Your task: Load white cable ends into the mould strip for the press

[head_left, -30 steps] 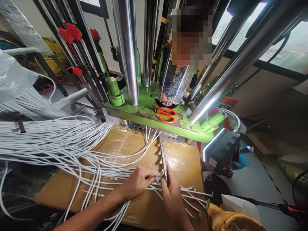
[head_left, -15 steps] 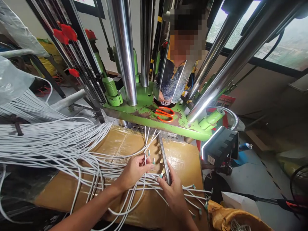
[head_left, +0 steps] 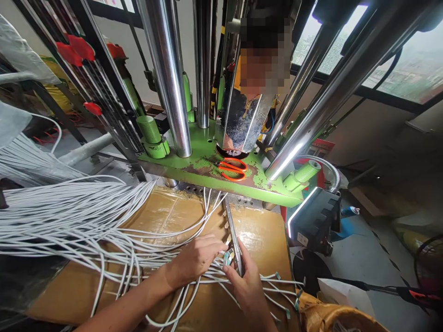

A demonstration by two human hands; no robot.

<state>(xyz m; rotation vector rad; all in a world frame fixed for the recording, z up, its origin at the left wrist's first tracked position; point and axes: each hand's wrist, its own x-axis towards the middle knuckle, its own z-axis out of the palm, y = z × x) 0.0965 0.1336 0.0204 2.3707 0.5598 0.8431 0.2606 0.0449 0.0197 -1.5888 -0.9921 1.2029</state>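
My left hand is closed, thumb and fingers pinched at the end of a white cable beside a long narrow metal bar. The cable itself is mostly hidden by the fingers. My right hand is wrapped round the near end of the bar, its thumb close to a small teal-tipped connector. Several small brass-coloured pieces stick out along the bar's left side. Under both hands run loose white cables, some with teal-green connector ends, across brown cardboard.
A green press plate with steel columns stands ahead, orange-handled scissors on it. Behind a clear shield is another person. A thick cable bundle lies left. At right are a black lamp box and an orange-brown sack.
My left hand has moved right and down, bringing the cable end against the bar. My right hand still grips the bar. The view has shifted slightly.
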